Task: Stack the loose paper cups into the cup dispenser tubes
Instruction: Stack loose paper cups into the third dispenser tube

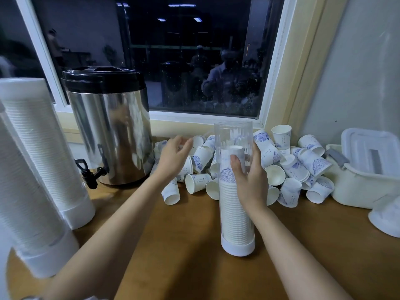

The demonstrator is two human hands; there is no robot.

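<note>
A clear dispenser tube point(234, 135) with a white base stands upright on the wooden counter, holding a stack of nested cups point(234, 213) to about two thirds of its height. My right hand point(251, 180) grips the tube's right side at mid height. A heap of loose white paper cups with blue prints point(290, 167) lies behind the tube along the window sill. My left hand point(173, 156) hovers over the left end of the heap, fingers spread and loosely curved, holding nothing.
Two full dispenser tubes point(43, 148) lean at the left edge. A steel drinks urn with a black lid and tap point(108, 131) stands at the back left. A white lidded plastic box point(368, 167) sits at the right, beside an upturned cup point(387, 215).
</note>
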